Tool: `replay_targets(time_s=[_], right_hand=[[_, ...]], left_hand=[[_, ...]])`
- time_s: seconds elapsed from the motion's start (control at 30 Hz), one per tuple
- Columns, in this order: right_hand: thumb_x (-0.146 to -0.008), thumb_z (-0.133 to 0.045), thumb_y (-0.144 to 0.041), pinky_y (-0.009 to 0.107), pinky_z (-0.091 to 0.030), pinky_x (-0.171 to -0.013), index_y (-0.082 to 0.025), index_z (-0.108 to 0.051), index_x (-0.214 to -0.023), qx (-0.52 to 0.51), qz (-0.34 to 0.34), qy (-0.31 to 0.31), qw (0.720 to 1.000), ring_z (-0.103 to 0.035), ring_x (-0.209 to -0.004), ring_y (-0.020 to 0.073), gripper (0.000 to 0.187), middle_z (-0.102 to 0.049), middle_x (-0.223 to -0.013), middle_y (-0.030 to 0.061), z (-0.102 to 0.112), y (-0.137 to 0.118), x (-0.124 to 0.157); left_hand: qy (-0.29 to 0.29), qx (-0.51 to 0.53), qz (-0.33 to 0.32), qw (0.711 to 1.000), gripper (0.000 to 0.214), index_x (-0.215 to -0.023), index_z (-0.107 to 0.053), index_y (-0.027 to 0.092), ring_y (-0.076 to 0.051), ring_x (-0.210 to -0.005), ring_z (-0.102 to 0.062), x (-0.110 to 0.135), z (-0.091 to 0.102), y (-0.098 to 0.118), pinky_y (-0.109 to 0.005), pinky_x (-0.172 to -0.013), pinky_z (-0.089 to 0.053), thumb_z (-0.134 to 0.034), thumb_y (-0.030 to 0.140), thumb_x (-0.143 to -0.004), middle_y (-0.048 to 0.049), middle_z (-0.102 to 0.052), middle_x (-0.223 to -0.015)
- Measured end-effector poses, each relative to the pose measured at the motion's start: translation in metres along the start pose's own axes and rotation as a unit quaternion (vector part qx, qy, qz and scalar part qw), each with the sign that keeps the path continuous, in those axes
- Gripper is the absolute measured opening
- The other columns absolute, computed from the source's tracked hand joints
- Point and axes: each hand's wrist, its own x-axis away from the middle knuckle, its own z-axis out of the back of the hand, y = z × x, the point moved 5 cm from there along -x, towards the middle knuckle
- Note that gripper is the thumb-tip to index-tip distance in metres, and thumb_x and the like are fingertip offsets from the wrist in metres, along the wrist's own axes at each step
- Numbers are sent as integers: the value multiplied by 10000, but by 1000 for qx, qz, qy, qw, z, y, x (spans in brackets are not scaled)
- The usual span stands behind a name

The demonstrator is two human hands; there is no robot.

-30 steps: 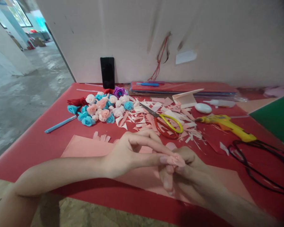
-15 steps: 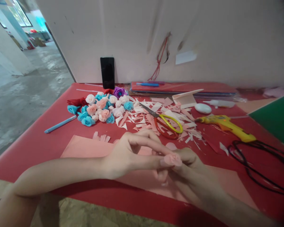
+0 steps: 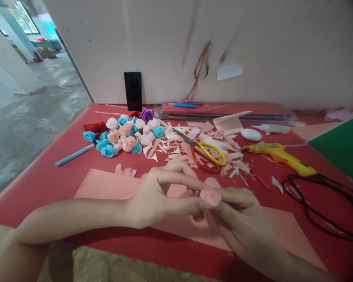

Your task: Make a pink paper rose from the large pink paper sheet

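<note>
Between the fingertips of both hands sits a small pink paper rose (image 3: 211,197) with curled petals. My left hand (image 3: 161,192) pinches it from the left, thumb below and fingers behind. From the right, my right hand (image 3: 244,211) grips its base with thumb and forefinger; the other fingers are partly hidden. Below the hands lies a pink paper sheet (image 3: 106,186) across the red table. A loose pink petal piece (image 3: 212,182) shows just behind the rose. Scissors (image 3: 204,152) with one yellow and one red handle rest on paper scraps (image 3: 179,145) beyond the hands.
Several finished paper flowers (image 3: 126,133) are heaped at the back left, near a blue pen (image 3: 74,154) and a phone (image 3: 133,91) leaning on the wall. To the right lie a yellow glue gun (image 3: 282,156), its black cable (image 3: 308,211), a white oval object (image 3: 251,134) and a green board (image 3: 341,145).
The rose has shifted slightly left and turned so its spiral centre shows more. My right hand has moved a little left with it; both hands keep their hold.
</note>
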Motion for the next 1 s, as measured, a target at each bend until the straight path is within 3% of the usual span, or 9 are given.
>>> replay_targets(time_s=[0.27,0.43,0.6,0.77,1.0], right_hand=[[-753,-649,-224,195,-546,-516,-362,-719,-864,92,44,39,994,-659,-571,143,190,-719,-636,-16,-1,-14,1],[-754,-650,-252,177,-491,-389,-384,-695,-924,113,94,27,989,-606,-437,119,219,-694,-563,-25,-2,-20,-3],[-726,-674,-286,230,-523,-515,-354,-721,-853,147,133,16,980,-636,-585,145,151,-708,-675,-9,8,-25,-10],[-735,-665,-277,216,-490,-506,-300,-726,-705,146,199,-44,968,-547,-504,115,72,-614,-511,-37,5,-39,-15],[-781,-623,-255,234,-491,-587,-273,-718,-795,184,252,-87,946,-571,-558,111,98,-671,-601,-31,5,-42,-14]], left_hand=[[18,-109,-63,992,129,-783,-709,209,-97,-675,-457,2,1,8,-275,-688,-394,-681,140,-678,16,-492,-666],[2,-154,-106,982,105,-792,-679,192,-98,-679,-475,3,-2,12,-270,-716,-404,-649,141,-706,12,-503,-681],[2,-161,-130,978,143,-813,-640,185,-103,-715,-497,2,-2,12,-253,-725,-420,-652,109,-693,7,-528,-717],[-11,-117,-127,985,106,-724,-598,150,-89,-708,-493,0,-3,12,-229,-722,-411,-670,84,-682,11,-540,-707],[-41,-106,-143,983,77,-670,-605,111,-95,-708,-509,0,-9,16,-237,-745,-417,-646,52,-699,-18,-583,-687]])
